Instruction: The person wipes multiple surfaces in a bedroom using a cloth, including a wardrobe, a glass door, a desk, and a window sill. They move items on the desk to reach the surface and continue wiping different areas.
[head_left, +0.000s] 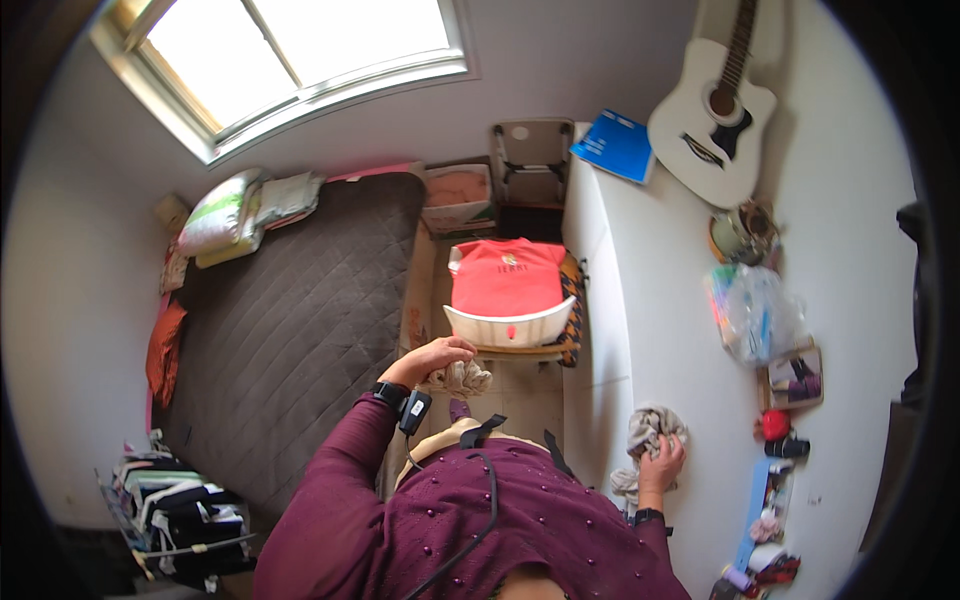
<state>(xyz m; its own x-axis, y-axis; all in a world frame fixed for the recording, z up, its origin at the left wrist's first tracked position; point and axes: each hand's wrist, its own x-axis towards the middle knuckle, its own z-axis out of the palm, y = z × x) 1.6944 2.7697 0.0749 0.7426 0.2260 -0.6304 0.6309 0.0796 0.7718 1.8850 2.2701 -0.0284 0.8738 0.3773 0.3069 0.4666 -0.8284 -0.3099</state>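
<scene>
My left hand (437, 358) is in front of me with a crumpled beige cloth (463, 380) bunched beneath its fingers. Off to the right, my right hand (661, 465) grips a grey-beige cloth (654, 427) that lies rumpled on the white counter surface (660, 330), part of it at the near edge. Beyond my left hand stands a chair with a curved white backrest (510, 324). A red short-sleeved T-shirt (506, 277) bearing writing is spread over its seat.
A bed with a dark quilted cover (307, 300) fills the left side. Behind the chair are a box (459, 199) and a folding table (532, 157). A white acoustic guitar (712, 127), a blue book (615, 146) and a plastic bag (757, 315) line the counter. A laundry rack (180, 517) stands lower left.
</scene>
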